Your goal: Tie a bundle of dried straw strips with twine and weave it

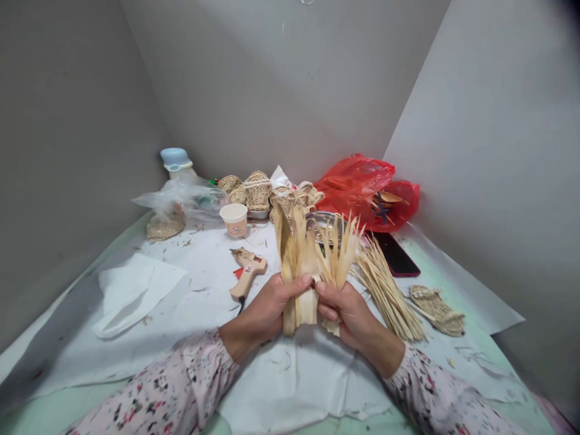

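Note:
In front of me my left hand (pixel 270 303) is closed on a bunch of broad dried corn husks (pixel 306 254), thumb across their front. My right hand (pixel 351 309) pinches a second bunch of husks (pixel 339 257), whose upper ends are split into narrow strips. Both bunches stand upright side by side, and the two thumb tips nearly meet between them. Beyond my left hand a beige glue gun (pixel 247 277) lies on the white covering. To the right of my right hand rests a pile of thin straw-coloured strips (pixel 390 291).
Woven pieces (pixel 258 192) stand along the back, near a paper cup (pixel 234 221) and a metal bowl (pixel 312 225). A red plastic bag (pixel 353 181), a phone (pixel 399 257) and a small woven slipper (pixel 438 311) are right. Folded white cloth (pixel 136 290) and a clear bag (pixel 190 196) lie left.

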Demonstrator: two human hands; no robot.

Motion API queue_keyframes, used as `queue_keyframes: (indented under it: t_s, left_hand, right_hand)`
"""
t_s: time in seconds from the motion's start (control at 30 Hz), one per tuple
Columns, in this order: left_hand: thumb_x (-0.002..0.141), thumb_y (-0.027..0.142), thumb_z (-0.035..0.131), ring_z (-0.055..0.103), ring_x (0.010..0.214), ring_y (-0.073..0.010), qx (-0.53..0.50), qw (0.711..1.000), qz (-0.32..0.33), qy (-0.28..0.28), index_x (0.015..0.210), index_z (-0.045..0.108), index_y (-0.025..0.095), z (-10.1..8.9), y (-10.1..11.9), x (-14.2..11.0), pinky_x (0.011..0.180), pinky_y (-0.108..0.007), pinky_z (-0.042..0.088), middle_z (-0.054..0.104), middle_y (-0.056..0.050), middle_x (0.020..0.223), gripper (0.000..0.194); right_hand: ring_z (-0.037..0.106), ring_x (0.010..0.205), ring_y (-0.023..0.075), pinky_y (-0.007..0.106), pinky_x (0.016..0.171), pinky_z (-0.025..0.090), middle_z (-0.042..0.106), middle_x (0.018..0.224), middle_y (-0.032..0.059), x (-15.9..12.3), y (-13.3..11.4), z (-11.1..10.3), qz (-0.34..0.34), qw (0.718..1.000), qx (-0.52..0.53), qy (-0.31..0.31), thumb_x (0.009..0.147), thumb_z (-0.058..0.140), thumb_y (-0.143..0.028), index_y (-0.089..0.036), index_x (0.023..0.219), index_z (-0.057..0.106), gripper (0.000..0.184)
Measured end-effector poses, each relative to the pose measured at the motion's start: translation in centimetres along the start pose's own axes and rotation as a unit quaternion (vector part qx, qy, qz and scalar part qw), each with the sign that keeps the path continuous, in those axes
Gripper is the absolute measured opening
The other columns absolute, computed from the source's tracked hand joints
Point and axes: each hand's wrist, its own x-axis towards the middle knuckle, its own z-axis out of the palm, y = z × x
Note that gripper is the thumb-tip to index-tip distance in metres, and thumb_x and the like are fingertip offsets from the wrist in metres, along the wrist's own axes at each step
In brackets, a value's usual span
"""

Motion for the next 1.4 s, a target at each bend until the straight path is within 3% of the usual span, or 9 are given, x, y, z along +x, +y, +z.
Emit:
queue_keyframes:
  t_s: [0.13, 0.3, 0.5, 0.63, 0.73, 0.93, 1.1, 1.23, 1.4]
  left_hand:
    - [0.073, 0.025, 0.075, 0.067, 0.065, -0.0181, -0.021, 0.999, 0.029, 0.040, 0.096, 0.070, 0.010, 0.0, 0.2, 0.2, 0.066, -0.028, 0.054, 0.073, -0.009, 0.079, 0.028]
    - [0.069, 0.017, 0.077, 0.058, 0.051, -0.0094, -0.046, 0.992, 0.060, 0.099, 0.077, 0.070, 0.011, -0.3, 0.4, 0.7, 0.056, -0.019, 0.049, 0.065, 0.000, 0.060, 0.013]
    - [0.068, 0.019, 0.078, 0.056, 0.047, -0.0114, -0.039, 0.988, 0.039, 0.141, 0.076, 0.068, 0.012, -0.7, 0.4, 0.7, 0.049, -0.022, 0.047, 0.063, -0.001, 0.055, 0.015]
    - [0.067, 0.019, 0.079, 0.056, 0.046, -0.0110, -0.041, 0.988, 0.044, 0.145, 0.078, 0.066, 0.013, -0.8, 0.3, 0.6, 0.046, -0.022, 0.046, 0.064, 0.000, 0.057, 0.018]
    - [0.067, 0.018, 0.080, 0.055, 0.047, -0.0100, -0.035, 0.990, 0.050, 0.129, 0.082, 0.067, 0.013, -0.7, 0.2, 0.6, 0.048, -0.021, 0.047, 0.064, 0.001, 0.058, 0.020]
    - [0.070, 0.025, 0.078, 0.064, 0.063, -0.0151, -0.007, 0.996, 0.068, 0.056, 0.090, 0.069, 0.010, -0.2, 0.2, 0.4, 0.063, -0.025, 0.052, 0.070, -0.006, 0.072, 0.027]
    - [0.075, 0.034, 0.073, 0.065, 0.057, -0.0179, 0.011, 0.998, 0.063, 0.028, 0.095, 0.068, 0.008, -0.4, -0.2, 0.5, 0.060, -0.029, 0.054, 0.070, -0.009, 0.067, 0.034]
    - [0.076, 0.036, 0.072, 0.066, 0.055, -0.0212, 0.029, 0.997, 0.057, 0.046, 0.099, 0.066, 0.007, -0.7, -0.5, 0.6, 0.057, -0.032, 0.055, 0.070, -0.011, 0.065, 0.038]
    - [0.078, 0.040, 0.068, 0.065, 0.052, -0.0219, 0.033, 0.999, 0.041, 0.011, 0.092, 0.068, 0.006, -0.3, -0.4, 0.5, 0.056, -0.035, 0.055, 0.070, -0.013, 0.063, 0.037]
  right_hand:
    - [0.028, 0.042, 0.0044, 0.018, 0.040, 0.019, 0.040, 0.052, -0.0070, 0.0, -0.8, -0.1, -0.015, 0.999, 0.042, 0.018, 0.072, 0.074, -0.035, -0.017, 0.074, 0.056, 0.026]
    - [0.044, 0.055, 0.0088, 0.020, 0.044, 0.031, 0.058, 0.077, 0.0012, -0.5, -4.9, 0.2, -0.065, 0.992, 0.099, 0.052, 0.065, 0.075, -0.028, -0.020, 0.077, 0.062, 0.020]
    - [0.028, 0.044, 0.0074, 0.020, 0.040, 0.028, 0.038, 0.056, -0.0056, -3.5, -11.8, 0.3, -0.213, 0.963, 0.158, 0.033, 0.074, 0.067, -0.023, -0.021, 0.070, 0.052, 0.016]
    - [0.031, 0.044, 0.0058, 0.018, 0.039, 0.030, 0.040, 0.055, -0.0061, -4.3, -13.7, -0.2, -0.247, 0.953, 0.169, 0.041, 0.076, 0.065, -0.020, -0.022, 0.074, 0.051, 0.014]
    - [0.039, 0.046, 0.0064, 0.016, 0.040, 0.033, 0.044, 0.056, -0.0053, -2.9, -11.6, -0.2, -0.164, 0.976, 0.128, 0.058, 0.074, 0.067, -0.022, -0.021, 0.078, 0.056, 0.012]
    - [0.051, 0.050, 0.0088, 0.017, 0.043, 0.041, 0.058, 0.062, -0.0013, 0.2, -3.6, 0.3, 0.014, 0.995, 0.062, 0.073, 0.072, 0.073, -0.024, -0.015, 0.090, 0.062, 0.023]
    - [0.047, 0.047, 0.0072, 0.016, 0.042, 0.038, 0.055, 0.058, -0.0021, 0.6, -0.6, -0.1, 0.014, 0.999, 0.009, 0.049, 0.076, 0.072, -0.038, -0.015, 0.080, 0.059, 0.027]
    - [0.033, 0.041, 0.0057, 0.017, 0.038, 0.023, 0.044, 0.048, -0.0067, 0.5, -0.1, -0.1, 0.009, 0.998, -0.050, 0.032, 0.075, 0.072, -0.044, -0.017, 0.076, 0.054, 0.032]
    - [0.029, 0.039, 0.0051, 0.020, 0.039, 0.019, 0.040, 0.043, -0.0075, 0.5, 0.1, 0.1, 0.002, 0.992, -0.113, 0.054, 0.072, 0.074, -0.042, -0.017, 0.066, 0.050, 0.035]
